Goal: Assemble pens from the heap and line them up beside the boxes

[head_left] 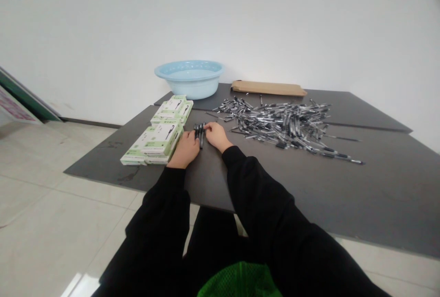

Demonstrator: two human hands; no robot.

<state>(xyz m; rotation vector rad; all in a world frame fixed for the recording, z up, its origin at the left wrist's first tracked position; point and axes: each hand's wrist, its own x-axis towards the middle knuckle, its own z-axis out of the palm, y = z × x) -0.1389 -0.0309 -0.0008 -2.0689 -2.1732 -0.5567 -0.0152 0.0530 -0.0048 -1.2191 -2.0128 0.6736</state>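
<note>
A small bundle of black pens (pixel 200 133) lies on the dark mat (pixel 378 182) between my two hands. My left hand (pixel 185 149) curls against the bundle's left side and my right hand (pixel 216 135) presses it from the right, so both are closed on the pens. Just left of my left hand sit stacks of green-and-white boxes (pixel 158 143), with more boxes (pixel 174 108) behind them. A big loose heap of pens (pixel 285 123) spreads to the right of my right hand. Black sleeves cover both arms.
A light blue basin (pixel 189 77) stands at the back of the mat by the white wall. A flat brown cardboard piece (pixel 268 88) lies to its right. Pale floor tiles (pixel 44 205) surround the mat on the left and front.
</note>
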